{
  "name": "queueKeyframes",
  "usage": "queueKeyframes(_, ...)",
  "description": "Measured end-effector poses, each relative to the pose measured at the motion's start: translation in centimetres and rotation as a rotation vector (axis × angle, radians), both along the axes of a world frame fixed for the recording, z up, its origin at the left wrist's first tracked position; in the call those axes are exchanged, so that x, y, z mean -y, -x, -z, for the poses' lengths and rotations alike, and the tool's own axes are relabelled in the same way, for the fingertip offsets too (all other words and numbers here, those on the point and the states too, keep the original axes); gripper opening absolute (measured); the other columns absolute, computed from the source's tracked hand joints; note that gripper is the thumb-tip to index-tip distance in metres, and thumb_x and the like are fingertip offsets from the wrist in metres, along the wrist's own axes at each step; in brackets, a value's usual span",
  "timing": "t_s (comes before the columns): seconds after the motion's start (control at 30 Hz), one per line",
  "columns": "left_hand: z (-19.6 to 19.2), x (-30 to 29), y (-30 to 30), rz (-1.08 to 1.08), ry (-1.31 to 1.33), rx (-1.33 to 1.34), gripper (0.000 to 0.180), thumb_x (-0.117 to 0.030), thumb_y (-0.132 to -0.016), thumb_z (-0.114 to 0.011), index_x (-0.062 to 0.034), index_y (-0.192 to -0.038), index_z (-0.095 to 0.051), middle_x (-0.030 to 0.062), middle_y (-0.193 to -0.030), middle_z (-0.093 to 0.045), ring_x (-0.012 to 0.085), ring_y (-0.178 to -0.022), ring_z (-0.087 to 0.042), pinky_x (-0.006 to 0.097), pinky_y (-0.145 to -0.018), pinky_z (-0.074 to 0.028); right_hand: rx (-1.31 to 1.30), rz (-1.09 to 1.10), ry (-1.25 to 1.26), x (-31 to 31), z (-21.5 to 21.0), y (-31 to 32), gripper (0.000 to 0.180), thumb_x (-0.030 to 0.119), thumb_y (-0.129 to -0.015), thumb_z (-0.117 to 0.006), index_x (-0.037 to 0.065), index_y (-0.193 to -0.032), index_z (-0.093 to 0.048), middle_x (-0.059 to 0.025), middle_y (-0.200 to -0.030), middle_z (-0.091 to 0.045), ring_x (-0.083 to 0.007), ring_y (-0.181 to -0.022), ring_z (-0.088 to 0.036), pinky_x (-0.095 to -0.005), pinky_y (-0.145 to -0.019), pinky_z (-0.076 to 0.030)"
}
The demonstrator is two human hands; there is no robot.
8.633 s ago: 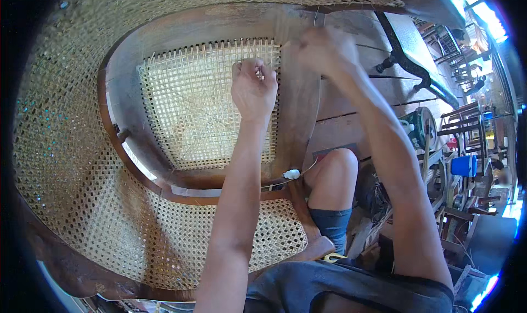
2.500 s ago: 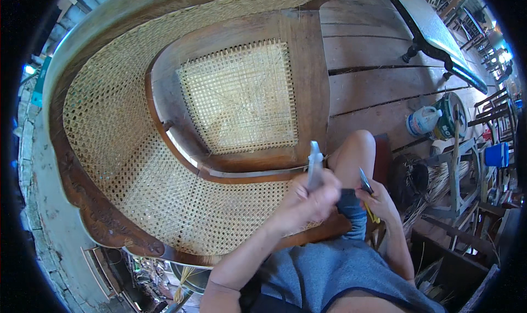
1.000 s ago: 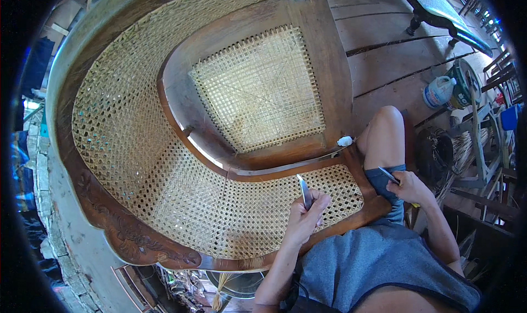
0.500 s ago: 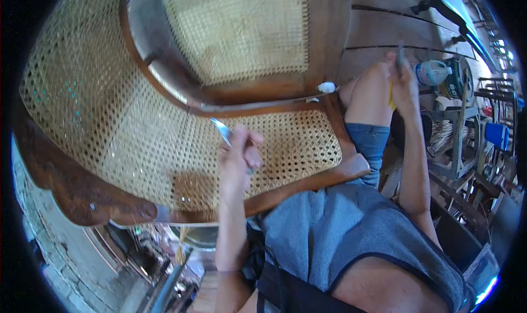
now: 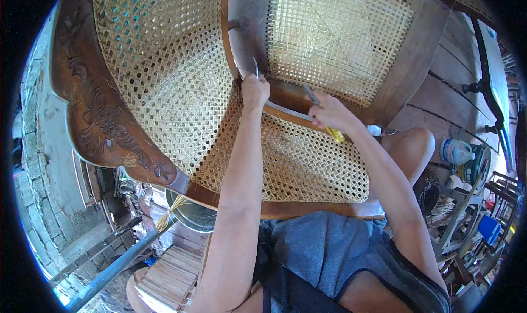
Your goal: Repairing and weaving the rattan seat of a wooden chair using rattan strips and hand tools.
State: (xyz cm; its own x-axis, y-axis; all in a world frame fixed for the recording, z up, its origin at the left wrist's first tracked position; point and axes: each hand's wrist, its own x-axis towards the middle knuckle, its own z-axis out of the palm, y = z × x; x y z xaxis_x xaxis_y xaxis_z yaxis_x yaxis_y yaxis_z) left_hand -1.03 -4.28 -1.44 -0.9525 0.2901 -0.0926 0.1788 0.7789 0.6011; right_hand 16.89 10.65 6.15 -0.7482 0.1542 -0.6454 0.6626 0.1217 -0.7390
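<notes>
My left hand (image 5: 255,92) is closed at the inner wooden rail (image 5: 230,55) of a caned wooden seat, with a slim shiny metal tool (image 5: 256,67) standing up from its fingers. The tool's exact kind is hidden by the grip. Over the rail's right-hand part, my right hand (image 5: 331,114) grips a yellow-handled tool (image 5: 335,135) whose grey metal end points up and left. Woven cane (image 5: 313,159) spreads beneath both forearms. A second cane panel (image 5: 340,38) in a dark wooden frame lies beyond the rail.
Carved brown wood (image 5: 104,121) edges the cane at left. A small white object (image 5: 374,130) rests near my knee. To the right stand a plastic bottle (image 5: 457,151) and a blue container (image 5: 488,227). A metal basin (image 5: 195,217) and blue pipe (image 5: 118,269) are at lower left.
My left hand has moved up and forward to the inner rail. My right hand has come in from the far right to beside it. The seat appears shifted right in view.
</notes>
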Motion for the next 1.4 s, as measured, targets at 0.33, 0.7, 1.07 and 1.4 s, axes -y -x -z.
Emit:
queueKeyframes(0.33,2.5,-0.8,-0.6,-0.173,-0.125,0.172,0.027,-0.022,-0.082,-0.069,0.0044,-0.084,-0.069,0.026,-0.081,-0.068,0.0399,-0.086,-0.067,0.044,-0.08,-0.053,-0.074,-0.399,-0.461,2.4,6.6,7.6,0.045,0.012,-0.076,-0.053,-0.006,-0.118,-0.05,-0.026,-0.102,-0.063,-0.0359,-0.092,-0.065,-0.0427,-0.082,-0.052)
queueKeyframes(0.7,5.5,-0.7,-0.7,-0.24,-0.313,0.298,0.028,-0.024,-0.082,-0.062,0.0023,-0.086,-0.07,0.025,-0.085,-0.068,0.0356,-0.083,-0.069,0.043,-0.077,-0.052,0.039,-0.419,-0.42,3.3,5.1,8.3,0.04,0.009,-0.08,-0.045,-0.01,-0.114,-0.05,-0.0361,-0.109,-0.06,-0.0457,-0.109,-0.058,-0.0486,-0.092,-0.047)
queueKeyframes(1.07,5.5,-1.4,-1.9,-0.345,-0.476,0.251,0.021,-0.015,-0.081,-0.061,0.0054,-0.081,-0.065,0.028,-0.081,-0.066,0.0433,-0.081,-0.066,0.047,-0.074,-0.052,0.086,-0.441,-0.512,3.6,5.2,8.6,0.036,0.009,-0.081,-0.047,-0.01,-0.111,-0.052,-0.0361,-0.109,-0.059,-0.0465,-0.109,-0.058,-0.0502,-0.093,-0.046)
queueKeyframes(1.4,4.5,-1.7,-0.6,-0.251,-0.41,-0.026,0.023,-0.023,-0.083,-0.07,-0.0002,-0.082,-0.065,0.0214,-0.081,-0.067,0.038,-0.076,-0.065,0.044,-0.071,-0.05,0.073,-0.428,-0.521,3.2,5.1,7.9,0.037,0.01,-0.082,-0.047,-0.01,-0.114,-0.051,-0.0358,-0.108,-0.059,-0.0463,-0.11,-0.057,-0.0502,-0.094,-0.045)
